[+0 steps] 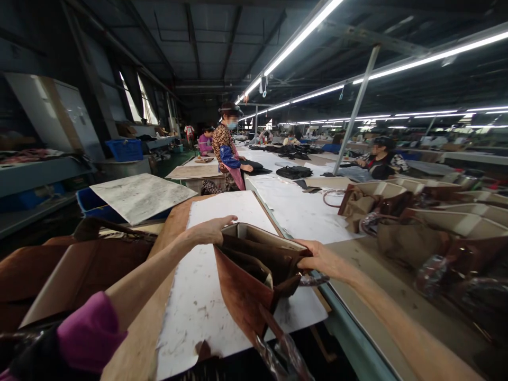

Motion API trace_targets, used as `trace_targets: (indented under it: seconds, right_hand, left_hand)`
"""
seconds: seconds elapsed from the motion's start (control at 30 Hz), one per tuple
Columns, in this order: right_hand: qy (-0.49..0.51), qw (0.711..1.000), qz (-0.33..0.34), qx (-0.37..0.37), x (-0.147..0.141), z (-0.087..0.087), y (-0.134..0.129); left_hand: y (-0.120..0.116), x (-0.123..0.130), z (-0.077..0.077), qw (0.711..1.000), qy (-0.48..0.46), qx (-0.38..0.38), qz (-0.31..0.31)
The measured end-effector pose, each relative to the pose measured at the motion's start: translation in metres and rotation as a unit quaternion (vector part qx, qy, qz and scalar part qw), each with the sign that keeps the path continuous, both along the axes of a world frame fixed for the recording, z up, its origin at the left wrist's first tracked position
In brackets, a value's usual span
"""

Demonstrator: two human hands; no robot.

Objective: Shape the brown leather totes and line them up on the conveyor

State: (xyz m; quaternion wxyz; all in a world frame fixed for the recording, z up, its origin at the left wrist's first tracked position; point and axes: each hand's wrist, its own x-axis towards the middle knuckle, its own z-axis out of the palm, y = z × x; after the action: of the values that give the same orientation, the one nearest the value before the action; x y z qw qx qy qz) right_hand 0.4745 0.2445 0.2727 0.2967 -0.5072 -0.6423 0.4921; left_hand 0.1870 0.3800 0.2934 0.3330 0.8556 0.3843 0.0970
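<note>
A brown handbag (242,286) with an open top and a dark lining is held tilted over a white sheet (190,296) on the table. At the far left corner of its rim, my left hand (212,230) is closed on the bag. My right hand (319,259) grips the opposite rim, thumb on the inner side and fingers round the outside. Plastic-wrapped handles (283,352) hang from the bag's near side, and another wrapped handle shows below my right hand.
Several brown bags (420,233) stand along the right table, and more brown bag pieces (83,275) lie at left. A stained board (141,196) rests on a blue bin (85,203). A masked co-worker (228,145) stands ahead by black pieces (256,166). A metal pole (357,108) rises at right.
</note>
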Motion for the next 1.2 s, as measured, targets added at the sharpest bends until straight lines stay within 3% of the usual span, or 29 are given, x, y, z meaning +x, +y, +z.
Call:
trace_targets:
  seconds: [0.13, 0.27, 0.37, 0.5, 0.63, 0.83, 0.97, 1.2]
  right_hand:
    - [-0.005, 1.0, 0.007, -0.008, -0.003, 0.001, 0.003]
    - [-0.013, 1.0, 0.012, 0.002, 0.001, 0.0, 0.002]
    - [-0.035, 0.999, -0.007, 0.01, 0.004, 0.0, 0.0]
    - [-0.039, 0.999, -0.01, 0.017, -0.001, 0.003, -0.005]
    - [-0.02, 0.999, 0.02, 0.018, 0.0, 0.01, -0.013]
    - [-0.013, 1.0, 0.015, 0.019, 0.034, 0.005, -0.01]
    - [0.0, 1.0, 0.018, 0.008, 0.043, -0.004, -0.002]
    - [0.022, 1.0, -0.001, 0.005, 0.047, -0.013, -0.001]
  left_hand:
    - [-0.004, 0.015, 0.005, 0.999, -0.035, 0.001, -0.038]
    - [-0.003, 0.037, 0.013, 1.0, 0.002, 0.004, -0.014]
    - [-0.004, 0.055, 0.016, 0.999, 0.014, 0.044, 0.012]
    - [-0.005, 0.073, 0.014, 0.993, 0.027, 0.117, -0.009]
    - [-0.007, 0.073, 0.01, 0.986, 0.063, 0.152, -0.031]
    - [-0.015, 0.054, 0.002, 0.993, -0.006, 0.009, -0.114]
    - [-0.018, 0.052, 0.0, 0.992, -0.035, -0.072, -0.098]
    - [-0.02, 0.054, -0.005, 0.964, -0.136, -0.211, -0.087]
